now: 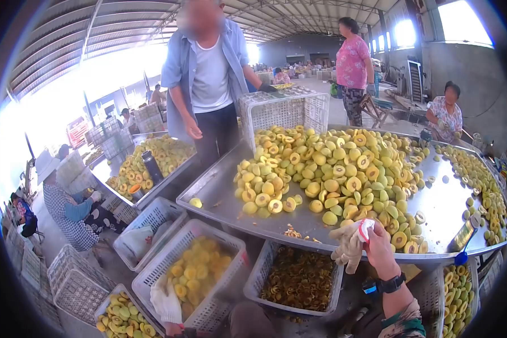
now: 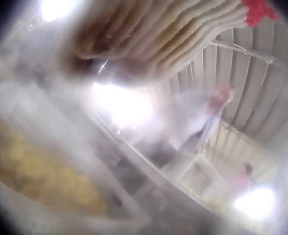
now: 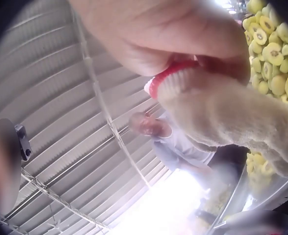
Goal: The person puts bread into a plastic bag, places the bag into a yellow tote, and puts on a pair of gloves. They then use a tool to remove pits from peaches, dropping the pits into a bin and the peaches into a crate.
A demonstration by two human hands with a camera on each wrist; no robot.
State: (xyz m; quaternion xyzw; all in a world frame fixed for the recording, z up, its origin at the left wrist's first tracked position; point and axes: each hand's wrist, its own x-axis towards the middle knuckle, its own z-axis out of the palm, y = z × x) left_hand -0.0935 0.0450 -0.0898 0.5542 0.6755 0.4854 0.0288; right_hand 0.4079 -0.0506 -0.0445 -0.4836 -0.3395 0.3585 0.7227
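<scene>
A: Containers, left to right?
B: White crate [image 1: 118,318] with halved yellow fruit, next crate [image 1: 194,270] more fruit, basket [image 1: 298,279] holds dark pits. Desk [image 1: 219,197] above carries the big fruit pile [image 1: 332,169].
A: Hands?
B: Left hand [image 1: 166,301] wears a white glove, low by the crates; grip can't tell. Right hand [image 1: 380,248] pinches a spare glove [image 1: 349,242] by its red cuff at the desk edge.
A: Orientation?
B: Long axis roughly diagonal, cuff up-right, fingers hanging down-left.

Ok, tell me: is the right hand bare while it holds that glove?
Yes, the bare right hand grips a knitted glove by its red cuff.
</scene>
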